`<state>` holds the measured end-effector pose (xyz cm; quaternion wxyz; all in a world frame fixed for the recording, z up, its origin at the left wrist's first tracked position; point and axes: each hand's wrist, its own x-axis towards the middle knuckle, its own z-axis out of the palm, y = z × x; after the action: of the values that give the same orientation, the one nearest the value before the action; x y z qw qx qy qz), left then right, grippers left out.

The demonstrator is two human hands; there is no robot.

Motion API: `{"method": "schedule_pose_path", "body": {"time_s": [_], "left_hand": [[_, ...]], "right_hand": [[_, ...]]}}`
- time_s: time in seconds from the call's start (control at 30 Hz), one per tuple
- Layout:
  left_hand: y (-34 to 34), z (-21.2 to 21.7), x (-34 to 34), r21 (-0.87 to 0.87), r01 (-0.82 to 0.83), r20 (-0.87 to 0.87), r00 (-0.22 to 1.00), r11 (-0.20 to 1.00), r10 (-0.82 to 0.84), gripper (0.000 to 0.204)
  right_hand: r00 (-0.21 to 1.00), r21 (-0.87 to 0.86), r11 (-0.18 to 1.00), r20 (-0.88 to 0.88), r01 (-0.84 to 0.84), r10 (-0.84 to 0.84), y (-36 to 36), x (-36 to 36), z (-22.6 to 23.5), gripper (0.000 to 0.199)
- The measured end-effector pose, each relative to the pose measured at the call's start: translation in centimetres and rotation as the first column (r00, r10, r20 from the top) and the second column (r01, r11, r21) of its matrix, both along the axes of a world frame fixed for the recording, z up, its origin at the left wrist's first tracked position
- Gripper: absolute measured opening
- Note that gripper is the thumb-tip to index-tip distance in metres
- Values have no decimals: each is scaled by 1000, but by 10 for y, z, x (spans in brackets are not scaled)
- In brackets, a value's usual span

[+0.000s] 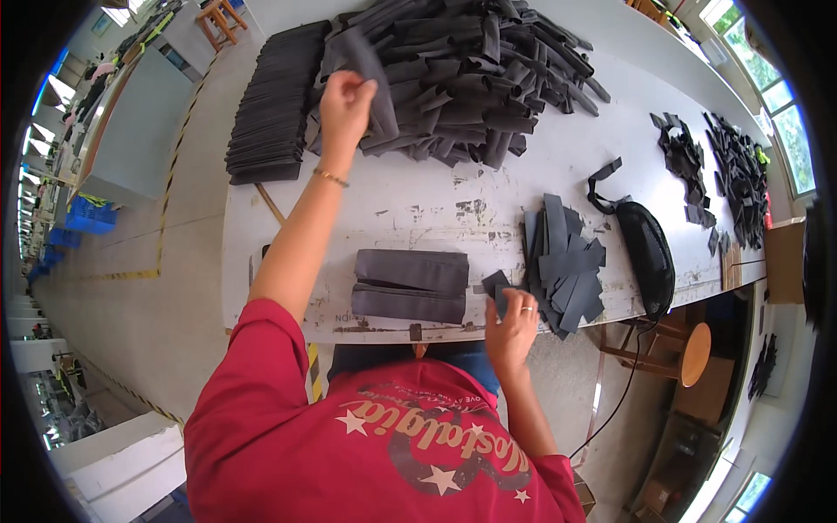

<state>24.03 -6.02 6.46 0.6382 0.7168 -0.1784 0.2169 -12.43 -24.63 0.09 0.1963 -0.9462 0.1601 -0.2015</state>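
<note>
Neat stack: a tidy stack of flat dark grey fabric pieces [272,109] lay at the far left corner of the white scuffed table [410,205], squared up, likely already sorted.
Left hand: the left hand [345,106] was closed, pinching one dark grey fabric strip [370,74] by its end and lifting it off the pile's left edge.
Loose pile: a big heap of dark grey folded fabric strips [475,74] covered the far middle of the table, tumbled and unsorted.
Folded pieces: two wide dark grey folded pieces [410,286] lay side by side at the near edge, just in front of the person.
Right hand: the right hand [512,327] gripped a small dark grey fabric piece [495,288] at the near edge, fingers curled round it.
Short strips: a fanned bunch of short grey strips [565,261] lay touching that piece, within easy reach.
Pouch: a black oval mesh pouch with a strap [645,248] sat near the right edge; its contents could not be seen.
Scraps: black scraps [737,170] were scattered at the far right corner.
</note>
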Motion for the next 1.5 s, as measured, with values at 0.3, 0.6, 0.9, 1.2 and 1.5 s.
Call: {"method": "schedule_pose_path", "body": {"time_s": [0.3,0.6,0.9,1.2,1.5], "left_hand": [[60,-56,-82,-491,-131,-558,806,861,-196,20],[65,-48,-130,-639,-100,-525,782,763,-336,74],[55,-56,-158,-798,-194,-583,487,571,-650,34],[37,-3,-189,-831,-53,-522,417,553,-744,20],[27,-20,-190,-797,39,-532,427,602,-731,22]], "right_hand": [[961,-208,955,-223,-211,164,-44,-10,2,41],[926,226,955,365,-193,101,-17,18,4,14],[953,650,699,239,-298,183,23,42,53,23],[883,274,848,267,-454,387,40,35,75,33],[893,208,882,262,-422,365,44,35,80,35]]}}
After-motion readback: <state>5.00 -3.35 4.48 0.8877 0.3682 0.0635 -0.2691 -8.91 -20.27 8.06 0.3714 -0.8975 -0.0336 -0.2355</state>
